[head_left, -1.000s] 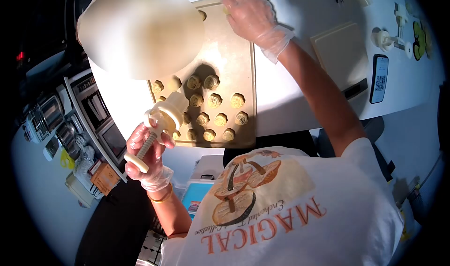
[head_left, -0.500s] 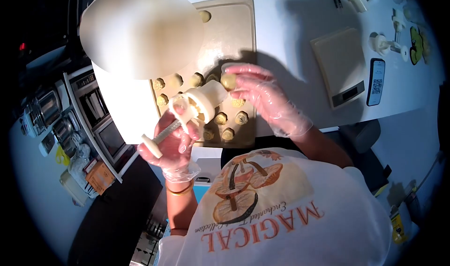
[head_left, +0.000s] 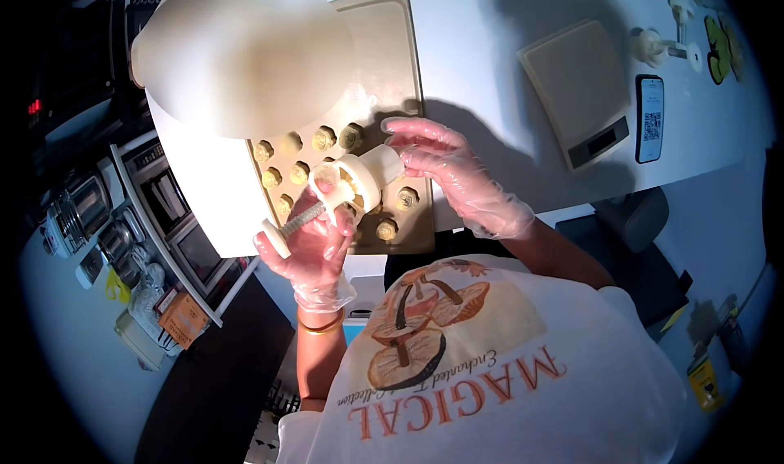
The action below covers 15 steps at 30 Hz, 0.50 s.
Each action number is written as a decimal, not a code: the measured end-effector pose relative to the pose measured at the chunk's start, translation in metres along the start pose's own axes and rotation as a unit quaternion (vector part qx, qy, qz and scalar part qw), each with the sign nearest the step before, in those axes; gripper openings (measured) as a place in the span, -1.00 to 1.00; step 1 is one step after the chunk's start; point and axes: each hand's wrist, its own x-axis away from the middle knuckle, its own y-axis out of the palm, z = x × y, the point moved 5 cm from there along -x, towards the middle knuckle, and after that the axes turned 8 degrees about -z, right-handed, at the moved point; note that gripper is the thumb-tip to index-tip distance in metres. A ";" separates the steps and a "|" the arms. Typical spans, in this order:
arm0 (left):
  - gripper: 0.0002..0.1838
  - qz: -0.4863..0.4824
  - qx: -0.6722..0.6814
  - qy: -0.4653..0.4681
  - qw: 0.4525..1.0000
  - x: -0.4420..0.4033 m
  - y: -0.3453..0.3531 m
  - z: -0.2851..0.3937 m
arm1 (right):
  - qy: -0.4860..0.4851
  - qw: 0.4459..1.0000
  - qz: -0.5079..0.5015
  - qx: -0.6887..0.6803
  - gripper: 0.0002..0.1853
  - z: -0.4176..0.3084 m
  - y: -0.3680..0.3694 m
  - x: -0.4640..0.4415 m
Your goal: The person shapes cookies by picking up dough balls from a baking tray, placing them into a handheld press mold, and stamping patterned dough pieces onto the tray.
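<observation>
My gloved left hand (head_left: 314, 252) grips a white mooncake press (head_left: 359, 180), its fingers around the plunger frame and the spring rod toward my palm. The press is tilted, its open end facing up and right. At that end are the bent fingers of my gloved right hand (head_left: 445, 166), pressed against the mouth of the press. The dough ball they held is now hidden by the fingers and the rim. Beneath both hands, several pressed mooncakes (head_left: 324, 138) and a smooth dough ball (head_left: 290, 143) lie on a beige tray (head_left: 384, 55).
A kitchen scale (head_left: 576, 88) and a phone (head_left: 650, 119) lie on the white table to the right. Other white press parts (head_left: 651, 47) are beyond them. A large blurred pale round shape (head_left: 241, 55) covers the tray's far left. A wire rack (head_left: 175, 219) stands at left.
My right hand has brought the dough ball to the mouth of the press, and the ball has gone out of sight. The whole view has shifted slightly, with the tray further left.
</observation>
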 end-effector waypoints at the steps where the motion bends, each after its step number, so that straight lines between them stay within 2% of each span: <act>1: 0.12 0.039 0.006 0.013 0.999 0.000 0.002 -0.001 | 0.001 1.000 0.009 -0.001 -0.72 -0.001 0.000 0.001; 2: 0.11 0.078 0.012 0.027 0.997 0.001 0.001 -0.001 | 0.002 1.000 0.018 -0.002 -0.69 -0.001 -0.001 0.002; 6: 0.10 0.066 0.018 0.018 0.997 0.000 -0.008 -0.005 | 0.016 0.996 -0.030 -0.086 -0.63 0.004 0.001 0.002; 8: 0.07 0.009 0.018 0.003 1.000 -0.003 -0.001 -0.010 | -0.021 0.997 0.006 -0.080 -0.61 0.002 0.001 0.002; 9: 0.07 0.009 0.017 0.003 1.000 -0.004 0.000 -0.011 | -0.021 0.997 0.005 -0.080 -0.61 0.003 0.001 -0.001; 11: 0.12 0.037 -0.004 0.000 0.999 -0.009 0.003 -0.015 | -0.085 0.996 0.024 -0.032 -0.60 0.001 -0.002 -0.007; 13: 0.11 0.051 -0.043 0.009 0.998 -0.016 0.012 -0.015 | -0.064 0.996 0.055 -0.025 -0.59 0.000 -0.001 -0.009; 15: 0.12 0.000 -0.123 -0.015 0.992 -0.021 0.012 -0.015 | -0.045 0.995 0.087 -0.018 -0.58 0.001 -0.006 -0.010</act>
